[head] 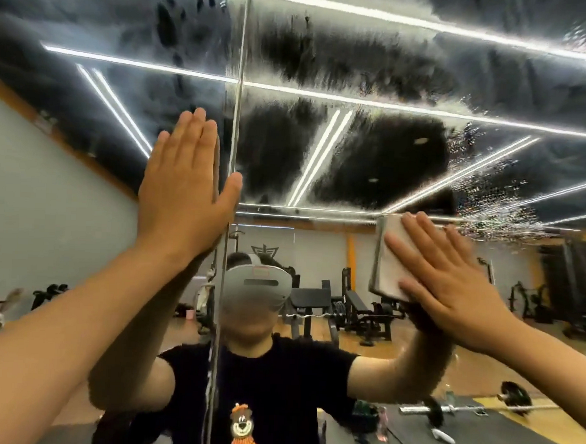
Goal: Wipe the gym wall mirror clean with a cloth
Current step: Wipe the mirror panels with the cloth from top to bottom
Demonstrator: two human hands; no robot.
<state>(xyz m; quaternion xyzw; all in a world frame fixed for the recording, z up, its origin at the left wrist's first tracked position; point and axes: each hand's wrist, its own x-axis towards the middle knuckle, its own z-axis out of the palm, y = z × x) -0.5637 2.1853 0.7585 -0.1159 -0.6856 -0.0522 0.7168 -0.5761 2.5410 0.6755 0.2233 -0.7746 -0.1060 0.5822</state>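
Mirror (355, 150): straight ahead, split by an upright seam (235, 118).
Left hand (185, 190): flat on the mirror just left of the seam, thumb across it.
Cloth (389, 259): on the mirror, well right of the seam.
Right hand (450, 285): over the cloth, fingers (418, 234) pressing it to the mirror.

Both forearms (62, 329) are seen bare from the left grip (185, 187) and the right grip (450, 285) back to the frame edge. Reflected between the two grips and lower, a black short-sleeved T-shirt (284, 382) is worn, printed on the chest with a cartoon bear (242, 427) in an orange cap and orange sweater. A pale grey headset (258, 284) with a white top strap (256, 259) is worn above it.
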